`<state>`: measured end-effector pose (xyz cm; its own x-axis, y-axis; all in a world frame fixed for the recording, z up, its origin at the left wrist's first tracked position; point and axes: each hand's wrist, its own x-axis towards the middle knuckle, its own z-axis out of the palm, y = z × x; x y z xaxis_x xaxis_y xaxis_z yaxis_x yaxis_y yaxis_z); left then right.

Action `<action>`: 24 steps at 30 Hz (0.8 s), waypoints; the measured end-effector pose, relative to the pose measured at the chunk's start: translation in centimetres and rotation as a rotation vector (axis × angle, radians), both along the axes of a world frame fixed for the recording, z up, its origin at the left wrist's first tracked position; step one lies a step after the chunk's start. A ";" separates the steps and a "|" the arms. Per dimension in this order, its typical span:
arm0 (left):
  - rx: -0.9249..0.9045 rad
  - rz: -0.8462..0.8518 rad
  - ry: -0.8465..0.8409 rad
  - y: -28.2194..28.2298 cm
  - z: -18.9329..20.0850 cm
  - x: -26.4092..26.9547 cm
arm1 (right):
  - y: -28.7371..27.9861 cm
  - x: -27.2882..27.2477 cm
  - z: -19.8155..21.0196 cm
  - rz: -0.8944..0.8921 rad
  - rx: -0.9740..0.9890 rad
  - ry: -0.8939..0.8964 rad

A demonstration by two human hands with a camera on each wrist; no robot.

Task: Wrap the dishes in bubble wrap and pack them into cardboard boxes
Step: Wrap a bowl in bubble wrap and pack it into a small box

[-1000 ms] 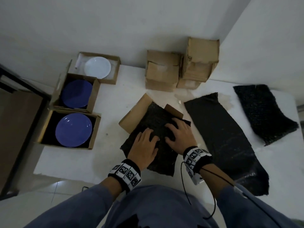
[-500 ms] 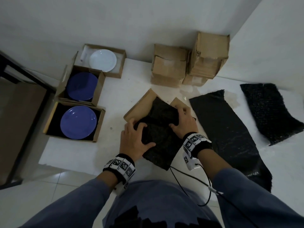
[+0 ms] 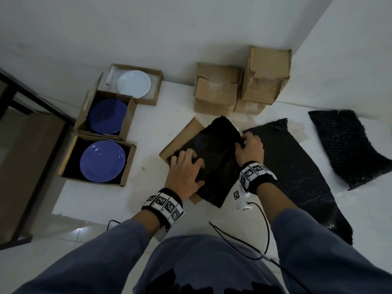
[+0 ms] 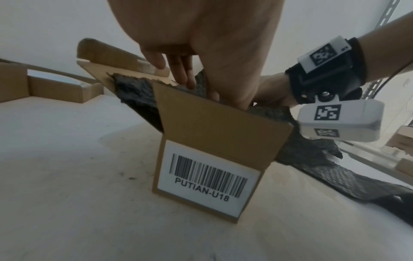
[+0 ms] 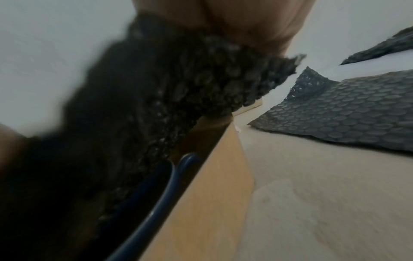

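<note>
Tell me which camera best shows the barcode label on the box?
The left wrist view: the barcode label faces it, sharp and readable. The head view sees the box from above, label hidden; the right wrist view shows only a plain side.

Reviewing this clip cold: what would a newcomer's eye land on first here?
Both hands at table centre: the left hand presses black bubble wrap into an open cardboard box while the right hand pinches its right edge. At left, two blue plates and a white plate sit unwrapped in open boxes. The right wrist view shows blue rims under the wrap.
</note>
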<state>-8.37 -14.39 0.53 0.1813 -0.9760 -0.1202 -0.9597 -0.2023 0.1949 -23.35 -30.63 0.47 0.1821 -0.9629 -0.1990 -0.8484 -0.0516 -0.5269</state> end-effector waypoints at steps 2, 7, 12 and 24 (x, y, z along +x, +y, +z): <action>0.057 -0.029 0.049 0.0 -0.3 -0.4 | -0.1 0.1 0.3 0.008 -0.042 -0.097; 0.182 -0.007 0.130 0.8 -1.5 -0.3 | 1.4 -0.3 0.1 0.317 -0.209 -0.106; 0.172 0.001 0.145 1.2 -1.4 0.1 | 3.2 -1.9 -1.8 0.706 -0.162 0.190; 0.074 -0.182 -0.070 0.9 -0.1 3.4 | 9.1 -0.8 0.7 0.608 0.122 0.358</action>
<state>-5.00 -13.50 0.43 0.0129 -0.9825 -0.1857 -0.9924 -0.0353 0.1176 -24.15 -21.51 1.16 0.5832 -0.6788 -0.4463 -0.8098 -0.5289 -0.2538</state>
